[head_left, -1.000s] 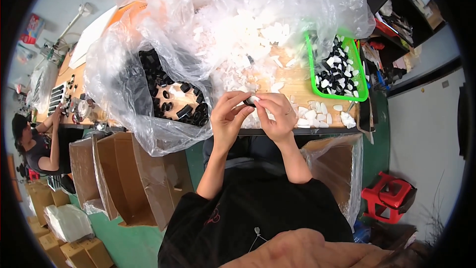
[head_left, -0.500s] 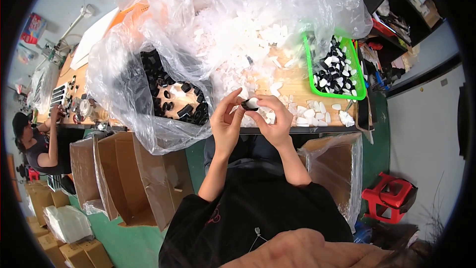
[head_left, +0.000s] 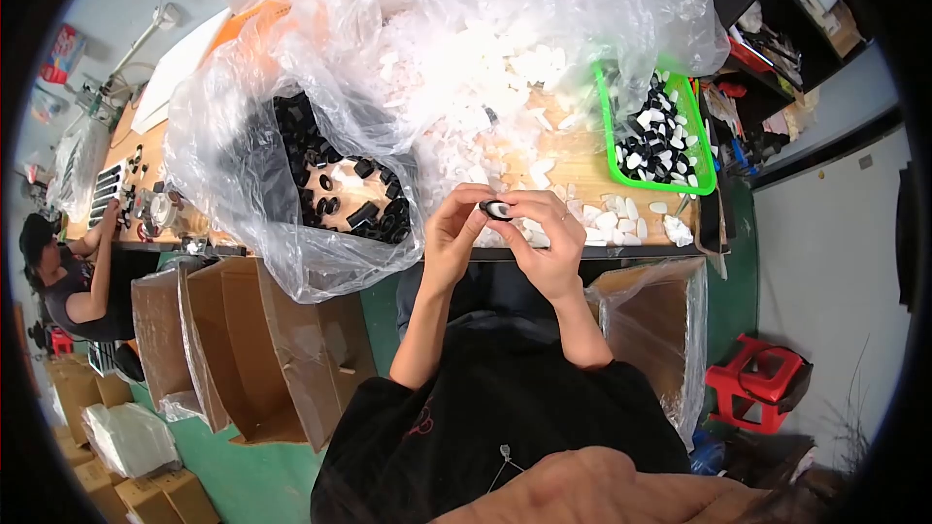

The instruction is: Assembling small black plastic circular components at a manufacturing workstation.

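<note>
Between both hands, just above the table's near edge, is a small black oval part with a white piece in it [head_left: 496, 210]. My left hand [head_left: 455, 235] pinches its left end, and my right hand [head_left: 546, 245] is closed on its right end. Several loose white oval pieces [head_left: 619, 220] lie on the wood to the right of my hands. A clear plastic bag [head_left: 335, 267] on the left holds many black oval and ring-shaped parts [head_left: 364, 218]. At the right stands a green basket [head_left: 714, 175] filled with black and white pieces.
Clear plastic sheeting and a heap of white pieces [head_left: 466, 68] cover the far side of the table. Open cardboard boxes [head_left: 248, 349] stand below the edge on both sides. A red stool [head_left: 757, 383] is on the right. Another person [head_left: 73, 281] works at the far left.
My hands have drawn closer together around the part. The white piece now lies within the black oval's outline, and the part has turned to show its face.
</note>
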Motion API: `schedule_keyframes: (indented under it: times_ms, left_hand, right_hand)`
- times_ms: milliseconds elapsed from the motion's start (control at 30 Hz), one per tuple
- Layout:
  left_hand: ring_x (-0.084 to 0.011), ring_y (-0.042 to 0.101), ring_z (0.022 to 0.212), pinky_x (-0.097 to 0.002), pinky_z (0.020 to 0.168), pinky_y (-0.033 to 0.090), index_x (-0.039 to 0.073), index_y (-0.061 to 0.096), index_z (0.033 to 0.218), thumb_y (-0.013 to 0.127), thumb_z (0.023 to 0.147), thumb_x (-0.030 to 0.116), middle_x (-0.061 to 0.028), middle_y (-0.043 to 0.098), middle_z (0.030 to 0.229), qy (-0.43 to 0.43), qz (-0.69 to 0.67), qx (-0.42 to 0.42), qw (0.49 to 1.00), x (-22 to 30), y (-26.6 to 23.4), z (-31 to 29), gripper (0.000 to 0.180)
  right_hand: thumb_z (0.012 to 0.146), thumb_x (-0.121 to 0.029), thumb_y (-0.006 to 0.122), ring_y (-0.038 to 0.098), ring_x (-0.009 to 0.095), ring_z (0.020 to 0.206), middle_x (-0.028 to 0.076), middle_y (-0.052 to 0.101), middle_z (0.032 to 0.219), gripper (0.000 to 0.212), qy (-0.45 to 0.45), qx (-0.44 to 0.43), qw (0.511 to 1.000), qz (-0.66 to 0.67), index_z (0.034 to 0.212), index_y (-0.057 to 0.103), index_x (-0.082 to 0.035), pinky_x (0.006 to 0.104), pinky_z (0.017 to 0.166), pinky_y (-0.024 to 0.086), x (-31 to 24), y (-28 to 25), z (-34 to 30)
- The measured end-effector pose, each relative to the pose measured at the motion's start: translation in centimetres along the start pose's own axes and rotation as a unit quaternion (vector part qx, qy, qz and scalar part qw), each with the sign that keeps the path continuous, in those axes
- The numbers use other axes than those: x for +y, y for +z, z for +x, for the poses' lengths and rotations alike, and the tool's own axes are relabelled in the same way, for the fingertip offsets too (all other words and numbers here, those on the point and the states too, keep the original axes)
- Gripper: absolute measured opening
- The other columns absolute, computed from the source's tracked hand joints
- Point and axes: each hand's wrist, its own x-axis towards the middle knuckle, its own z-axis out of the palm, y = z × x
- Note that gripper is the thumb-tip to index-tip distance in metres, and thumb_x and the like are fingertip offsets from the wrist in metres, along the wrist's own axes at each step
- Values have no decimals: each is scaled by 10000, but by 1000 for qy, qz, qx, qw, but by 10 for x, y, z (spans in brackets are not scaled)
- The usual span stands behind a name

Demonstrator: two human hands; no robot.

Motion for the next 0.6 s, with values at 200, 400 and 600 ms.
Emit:
schedule_keyframes:
  times_ms: [200, 400, 600]
  left_hand:
    - [-158, 572, 926, -272, 850, 459, 4, 582, 951, 622, 957, 63, -110, 593, 1025, 29, -175, -6, 984, -10, -15, -3, 72]
    - [-125, 584, 893, -239, 827, 479, 6, 519, 955, 590, 975, 56, -109, 582, 1021, 26, -232, 19, 972, -3, -25, -4, 89]
    - [-127, 600, 908, -240, 836, 491, 10, 507, 968, 565, 977, 34, -119, 590, 1039, 20, -244, 15, 970, -2, -31, -4, 63]
  right_hand:
    - [701, 33, 825, 700, 242, 836, 115, 721, 948, 272, 12, -21, 999, 20, 925, 683, -25, 315, 724, 562, -17, 14, 5]
    - [692, 38, 828, 696, 234, 821, 109, 711, 957, 276, -11, -24, 1000, 13, 926, 693, -18, 312, 707, 562, -23, 29, 10]
    - [693, 29, 819, 695, 238, 812, 80, 704, 946, 237, -9, -19, 1000, 23, 895, 709, -26, 315, 686, 557, -20, 34, 11]
